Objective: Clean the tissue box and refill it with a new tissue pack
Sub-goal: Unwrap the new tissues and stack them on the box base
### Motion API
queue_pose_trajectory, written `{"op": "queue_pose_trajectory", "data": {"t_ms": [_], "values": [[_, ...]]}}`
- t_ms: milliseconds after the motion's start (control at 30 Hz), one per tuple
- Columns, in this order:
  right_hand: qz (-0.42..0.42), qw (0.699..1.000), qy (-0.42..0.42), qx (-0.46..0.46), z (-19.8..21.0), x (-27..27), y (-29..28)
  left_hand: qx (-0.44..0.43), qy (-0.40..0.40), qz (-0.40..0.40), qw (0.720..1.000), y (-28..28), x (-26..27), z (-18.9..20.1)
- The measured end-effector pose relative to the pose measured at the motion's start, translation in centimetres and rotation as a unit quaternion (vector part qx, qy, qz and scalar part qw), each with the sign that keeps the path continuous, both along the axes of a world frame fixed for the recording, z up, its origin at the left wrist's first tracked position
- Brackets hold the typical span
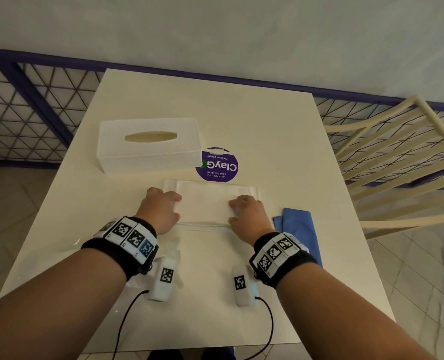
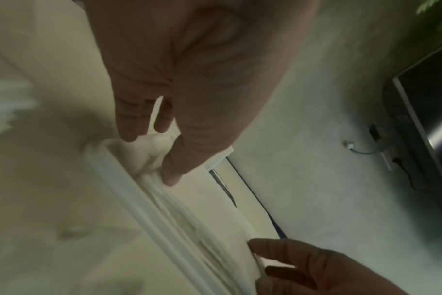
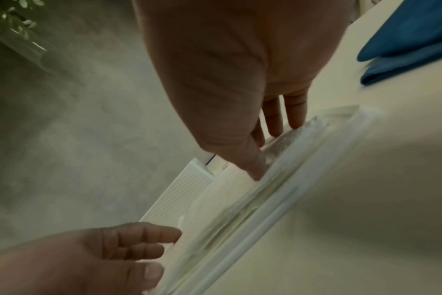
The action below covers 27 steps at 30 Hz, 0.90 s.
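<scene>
The only readable text I can find sits on a round purple sticker (image 1: 217, 165) at the centre of the head view, stuck to the white table (image 1: 267, 131) and upside down to me: "ClayGo" large, "Clean as you go" and "Let's keep our pantries clean" small.

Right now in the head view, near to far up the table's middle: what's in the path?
tissue pack under the left hand and right hand → purple round sticker → bare table up to its far edge. The tissue box and blue cloth lie off to either side.
</scene>
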State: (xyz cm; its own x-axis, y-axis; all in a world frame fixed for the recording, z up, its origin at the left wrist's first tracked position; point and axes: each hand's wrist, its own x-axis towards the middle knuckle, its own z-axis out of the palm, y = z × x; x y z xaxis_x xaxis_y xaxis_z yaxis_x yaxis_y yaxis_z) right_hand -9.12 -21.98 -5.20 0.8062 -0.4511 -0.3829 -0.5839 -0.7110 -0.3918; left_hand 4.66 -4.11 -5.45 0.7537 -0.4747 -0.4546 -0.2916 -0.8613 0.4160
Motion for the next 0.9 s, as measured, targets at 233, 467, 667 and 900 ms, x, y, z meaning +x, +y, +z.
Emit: {"op": "queue_pose_trajectory", "data": {"t_ms": [233, 467, 667, 900], "values": [[0.013, 0.999, 0.029, -0.02, 0.1, 0.1, -1.2, 0.032, 0.006, -0.051, 0.998, -1.0, -0.2, 0.7], [-0.027, 0.99, -0.131, 0.055, 3.4, 0.3, 3.1, -0.102, -0.034, -0.009, 0.994, 5.5, -0.2, 7.1], [0.158, 0.977, -0.057, 0.133, 3.4, 2.3, 10.8, -0.017, -0.018, 0.035, 0.999, 14.8, -3.8, 7.2], [0.288, 0.955, 0.062, 0.012, 1.8, 6.2, 15.1, 0.147, -0.044, -0.09, 0.984, 20.0, -8.0, 3.0]]}}
